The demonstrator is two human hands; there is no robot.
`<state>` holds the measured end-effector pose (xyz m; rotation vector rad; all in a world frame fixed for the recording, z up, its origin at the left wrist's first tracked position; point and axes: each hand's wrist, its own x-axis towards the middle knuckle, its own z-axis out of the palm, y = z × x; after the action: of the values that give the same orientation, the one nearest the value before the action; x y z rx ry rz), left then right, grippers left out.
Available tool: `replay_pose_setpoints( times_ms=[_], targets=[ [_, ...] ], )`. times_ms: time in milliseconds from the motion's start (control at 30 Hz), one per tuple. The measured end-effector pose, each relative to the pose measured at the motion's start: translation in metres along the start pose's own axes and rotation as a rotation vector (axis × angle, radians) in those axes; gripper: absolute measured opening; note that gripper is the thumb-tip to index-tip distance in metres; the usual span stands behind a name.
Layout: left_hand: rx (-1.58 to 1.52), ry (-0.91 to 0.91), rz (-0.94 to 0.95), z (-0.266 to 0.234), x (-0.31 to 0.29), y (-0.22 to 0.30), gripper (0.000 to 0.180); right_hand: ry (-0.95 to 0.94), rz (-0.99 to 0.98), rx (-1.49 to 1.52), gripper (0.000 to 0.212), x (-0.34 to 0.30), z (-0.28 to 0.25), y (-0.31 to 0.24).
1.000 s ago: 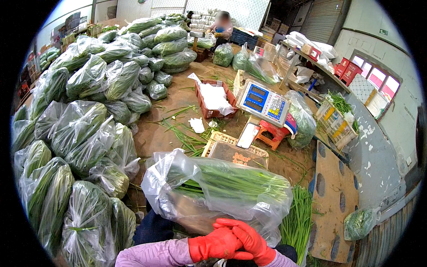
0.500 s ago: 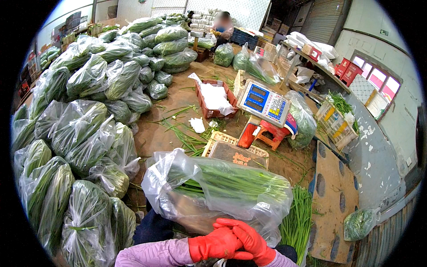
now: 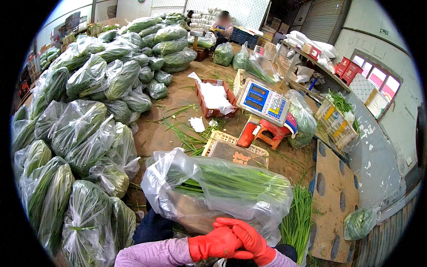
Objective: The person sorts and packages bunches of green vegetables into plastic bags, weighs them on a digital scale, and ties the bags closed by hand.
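Bags (image 3: 120, 78) of greens, clear plastic ones, are heaped all down the left side, stacked up toward the back wall, honestly a mountain of them. Next over, some loose stems (image 3: 184, 138) are scattered on the brown floor, and then you hit the main thing: a long clear bag (image 3: 240, 180) stuffed with green stalks, lying crosswise right in front of the person. Just at its near edge are both hands in red rubber gloves, left hand (image 3: 216, 244) and right hand (image 3: 252, 242) pressed together with the fingers overlapping; can't tell if anything's tucked between the palms. Beyond the bag there's a reddish crate (image 3: 202, 107) with white stuff piled in it, then a weighing platform (image 3: 222, 152) on a yellowish crate, with a blue-and-white scale display (image 3: 263, 103) tilted up behind it and a red-orange stool (image 3: 272, 133) below. Off the bag's right end lies a bunch of loose green stalks (image 3: 296, 218), then a wooden board (image 3: 336, 178) with oval holes, and lastly a small bag of greens (image 3: 359, 224) way over right.
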<state>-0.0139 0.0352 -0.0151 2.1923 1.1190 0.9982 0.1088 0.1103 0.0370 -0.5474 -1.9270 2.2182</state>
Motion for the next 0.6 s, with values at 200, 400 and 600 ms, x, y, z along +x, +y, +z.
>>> replay_pose_setpoints(
  times_ms=[200,400,600],
  targets=[
    [0.007,0.021,0.016,-0.0022,0.0,0.0013,0.047,-0.001,-0.014,-0.016,0.056,-0.0001,0.0008,-0.0028],
    [0.02,0.066,0.02,0.0006,-0.0001,0.0005,0.048,0.008,-0.006,0.018,0.055,-0.0004,0.0011,0.0018],
    [0.074,-0.026,-0.019,0.0008,-0.0023,-0.0012,0.049,0.006,-0.014,0.019,0.054,-0.0001,0.0013,0.0005]
  ],
)
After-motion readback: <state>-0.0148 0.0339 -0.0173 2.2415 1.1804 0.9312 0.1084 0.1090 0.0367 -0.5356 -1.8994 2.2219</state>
